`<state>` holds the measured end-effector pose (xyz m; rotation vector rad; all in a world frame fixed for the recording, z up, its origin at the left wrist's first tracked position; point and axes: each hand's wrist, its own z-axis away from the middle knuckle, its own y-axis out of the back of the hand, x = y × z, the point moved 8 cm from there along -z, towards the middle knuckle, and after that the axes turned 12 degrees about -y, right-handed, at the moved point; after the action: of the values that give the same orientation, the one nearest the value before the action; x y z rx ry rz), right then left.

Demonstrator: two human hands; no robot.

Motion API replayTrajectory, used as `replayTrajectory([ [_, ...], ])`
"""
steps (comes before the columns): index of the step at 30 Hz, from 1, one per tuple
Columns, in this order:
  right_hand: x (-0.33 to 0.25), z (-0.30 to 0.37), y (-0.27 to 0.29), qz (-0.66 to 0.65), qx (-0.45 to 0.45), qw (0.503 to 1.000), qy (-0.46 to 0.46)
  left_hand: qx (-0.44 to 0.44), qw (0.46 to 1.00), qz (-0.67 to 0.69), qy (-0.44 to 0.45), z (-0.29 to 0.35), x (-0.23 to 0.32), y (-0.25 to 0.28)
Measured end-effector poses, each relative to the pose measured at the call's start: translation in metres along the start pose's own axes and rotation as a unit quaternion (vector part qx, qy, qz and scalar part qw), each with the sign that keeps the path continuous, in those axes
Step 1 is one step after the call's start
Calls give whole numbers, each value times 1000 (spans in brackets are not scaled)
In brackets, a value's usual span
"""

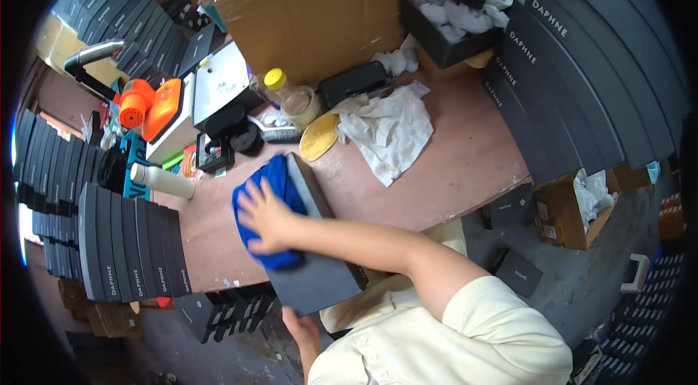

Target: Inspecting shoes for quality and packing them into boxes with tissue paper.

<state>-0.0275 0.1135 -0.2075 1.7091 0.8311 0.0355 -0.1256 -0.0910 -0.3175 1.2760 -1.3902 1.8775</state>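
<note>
A dark grey shoebox (311, 283) lies aslant over the near edge of the table, lid surface up. On its far part rests a crumpled blue cloth (278, 258). My right hand (267, 219) presses flat on this cloth with its fingers spread, the forearm crossing above the box. At the box's near end, my left hand (299, 325) grips the lower edge; some of its fingers are hidden below.
On the table (465, 167) lie a white cloth (392, 130), a yellow pad (320, 136), a brush (280, 135) and a cream bottle (163, 180). Stacked shoeboxes flank both sides: right (582, 65), left (127, 247). A big cardboard box (327, 21) stands behind.
</note>
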Motion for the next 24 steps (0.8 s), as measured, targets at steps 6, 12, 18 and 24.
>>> replayTrajectory([
  [6,-111,143,-18,10,-199,941,275,-137,959,245,29,-10,1,-16],
  [12,-27,136,89,-617,-72,783,-6,-170,967,168,92,-17,-5,-33],
  [18,173,182,238,-533,479,657,-233,-32,977,-204,45,-36,23,-34],
  [24,261,129,254,-390,495,726,-276,52,989,-128,52,-41,24,-36],
])
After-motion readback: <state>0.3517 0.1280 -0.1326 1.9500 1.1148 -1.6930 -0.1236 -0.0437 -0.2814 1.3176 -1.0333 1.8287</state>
